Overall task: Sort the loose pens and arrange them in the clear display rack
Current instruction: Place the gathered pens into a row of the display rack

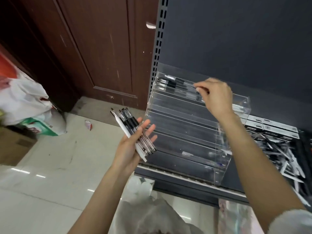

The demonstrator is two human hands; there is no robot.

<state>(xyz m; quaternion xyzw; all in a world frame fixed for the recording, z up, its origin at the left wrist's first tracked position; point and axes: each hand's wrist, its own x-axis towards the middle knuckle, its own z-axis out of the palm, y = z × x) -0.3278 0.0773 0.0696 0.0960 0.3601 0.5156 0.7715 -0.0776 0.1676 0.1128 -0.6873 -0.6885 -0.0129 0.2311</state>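
Note:
A clear tiered display rack (182, 132) stands on a dark shelf. Several black-and-clear pens (175, 86) lie in its top tier. My right hand (217, 97) is at that top tier and pinches the end of one of those pens between thumb and fingertips. My left hand (133, 146) is left of the rack, palm up, with a bundle of pens (133, 130) lying across the palm, thumb against them and fingers stretched out; one pen in it is white, the others black and clear. A heap of loose pens (276, 151) lies on the shelf to the right of the rack.
Flat black-and-white boxes (270, 126) lie behind the loose heap. A brown wooden door (94, 48) stands behind on the left. White plastic bags (23, 102) and a cardboard box (15, 146) sit on the tiled floor at left. A clear bag (145, 208) lies below.

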